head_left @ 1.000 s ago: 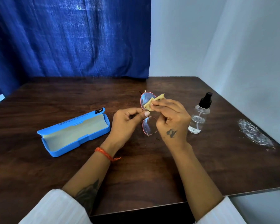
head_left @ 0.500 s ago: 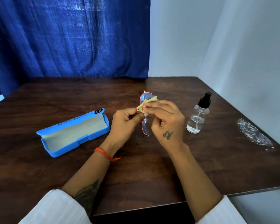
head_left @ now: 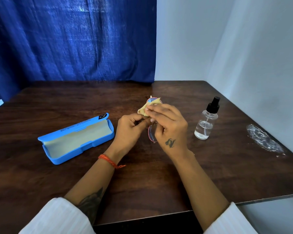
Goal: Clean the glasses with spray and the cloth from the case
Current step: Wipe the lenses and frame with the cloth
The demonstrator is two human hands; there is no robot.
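Red-rimmed glasses (head_left: 151, 133) are held upright above the middle of the dark wooden table (head_left: 159, 183). My left hand (head_left: 129, 130) pinches them at the bridge. My right hand (head_left: 169, 125) pinches a small yellow cloth (head_left: 146, 108) against the far lens, and covers much of the frame. The near lens shows between my two hands. The clear spray bottle (head_left: 206, 121) with a black pump stands upright to the right of my right hand. The blue glasses case (head_left: 74, 141) lies open on the left.
A whitish powdery smear (head_left: 264, 141) marks the table near its right edge. A blue curtain (head_left: 71, 39) hangs behind the table, with a white wall at the back right. The table's near edge runs just above my white sleeves.
My right hand has slid the cloth to the left across the far lens, and the glasses have turned more edge-on. My left hand keeps its pinch. Bottle and case have stayed put.
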